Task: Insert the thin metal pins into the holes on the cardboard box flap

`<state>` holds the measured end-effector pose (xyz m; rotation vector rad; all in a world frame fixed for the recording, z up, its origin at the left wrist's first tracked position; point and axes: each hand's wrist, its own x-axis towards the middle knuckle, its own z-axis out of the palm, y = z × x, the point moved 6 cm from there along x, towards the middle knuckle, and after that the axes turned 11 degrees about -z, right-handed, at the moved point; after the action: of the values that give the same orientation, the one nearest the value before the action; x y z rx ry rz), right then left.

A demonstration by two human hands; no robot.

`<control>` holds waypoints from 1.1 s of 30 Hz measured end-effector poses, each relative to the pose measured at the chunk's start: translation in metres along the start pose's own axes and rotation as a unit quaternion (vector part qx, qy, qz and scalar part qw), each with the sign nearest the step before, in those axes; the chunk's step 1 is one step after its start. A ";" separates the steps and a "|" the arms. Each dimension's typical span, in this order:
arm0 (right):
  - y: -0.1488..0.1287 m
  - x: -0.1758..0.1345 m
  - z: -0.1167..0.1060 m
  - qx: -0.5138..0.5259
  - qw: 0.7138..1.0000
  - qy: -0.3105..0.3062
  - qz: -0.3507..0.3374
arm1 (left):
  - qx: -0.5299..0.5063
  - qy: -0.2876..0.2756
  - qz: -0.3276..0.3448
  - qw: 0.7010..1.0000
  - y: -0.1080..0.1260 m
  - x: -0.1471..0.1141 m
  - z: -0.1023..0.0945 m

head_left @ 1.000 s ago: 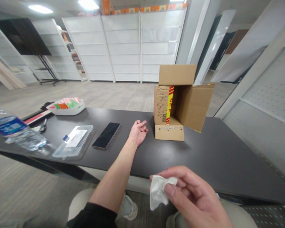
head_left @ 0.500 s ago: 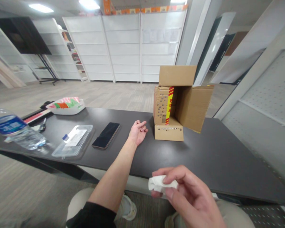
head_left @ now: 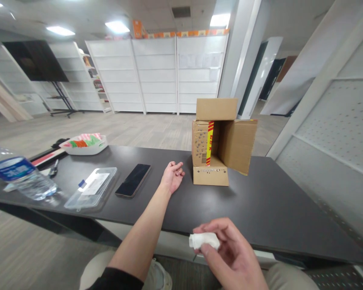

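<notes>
My left hand rests palm up on the dark tabletop, fingers loosely bent and apart, holding nothing. It lies between a black phone and an open cardboard box. Low in front of me, near the table's front edge, my right hand pinches a small folded white tissue between thumb and fingers. The box stands on its side with its opening towards me and its flaps spread. Yellow and red tape runs down one flap.
On the left of the table are a flat clear plastic case, a water bottle lying tilted, and a white basket with colourful packets. A perforated white panel borders the right side.
The view has tilted up slightly, so the table and box appear lower. My right hand has turned the tissue a little in its pinch. My left hand stays on the table.
</notes>
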<state>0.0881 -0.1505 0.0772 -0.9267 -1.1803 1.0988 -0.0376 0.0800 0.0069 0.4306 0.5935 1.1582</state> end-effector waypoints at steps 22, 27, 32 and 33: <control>0.062 0.046 -0.038 -0.207 0.971 0.022 -0.116 | 0.038 0.015 0.042 0.998 0.003 -0.028 0.000; 0.057 0.051 -0.040 -0.201 0.962 0.060 -0.177 | 0.070 0.033 0.059 0.995 0.002 -0.044 0.002; 0.053 0.045 -0.038 -0.190 0.960 0.081 -0.190 | 0.102 0.028 0.079 0.991 -0.001 -0.056 0.001; 0.054 0.039 -0.036 -0.185 0.961 0.084 -0.189 | 0.105 0.029 0.081 0.991 -0.001 -0.057 0.000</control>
<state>0.1162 -0.0996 0.0285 -1.0014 -1.3767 0.4906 -0.0526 0.0258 0.0183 0.6364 0.7461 1.2707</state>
